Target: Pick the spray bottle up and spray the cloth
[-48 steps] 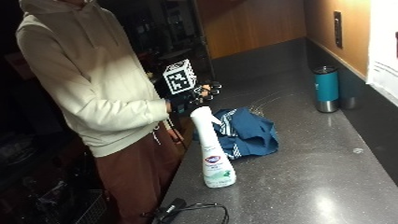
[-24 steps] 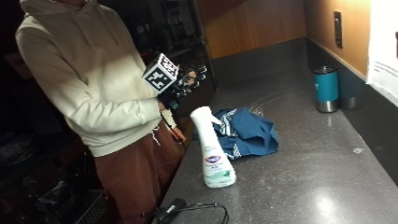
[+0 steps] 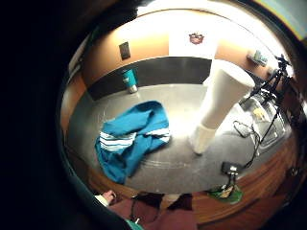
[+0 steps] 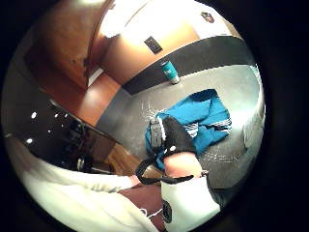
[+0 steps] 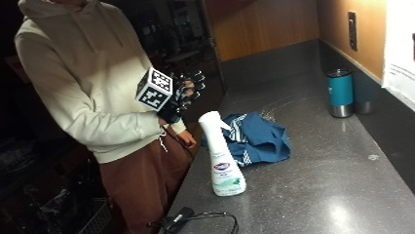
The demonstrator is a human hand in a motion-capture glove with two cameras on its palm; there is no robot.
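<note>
A white spray bottle (image 5: pixel 221 156) stands upright near the counter's front edge, its nozzle facing the crumpled blue cloth (image 5: pixel 257 138) just behind it. My gloved right hand (image 5: pixel 183 92) hangs in the air in front of the person's chest, off the counter's edge and well apart from the bottle. Its fingers are loosely spread and hold nothing. In the little finger side palm view the bottle (image 3: pixel 218 106) and the cloth (image 3: pixel 131 137) lie side by side on the grey counter. The thumb side palm view shows the gloved thumb (image 4: pixel 174 136) in front of the cloth (image 4: pixel 208 115).
A teal tumbler (image 5: pixel 340 92) stands at the back wall by the counter's far edge. A black cable with a plug (image 5: pixel 197 219) lies at the counter's near corner. The person's bare left hand (image 5: pixel 188 139) hangs beside the counter edge (image 5: pixel 195 170).
The gloved hand has drawn back from above the counter's edge toward the person's chest. Bottle and cloth have not moved.
</note>
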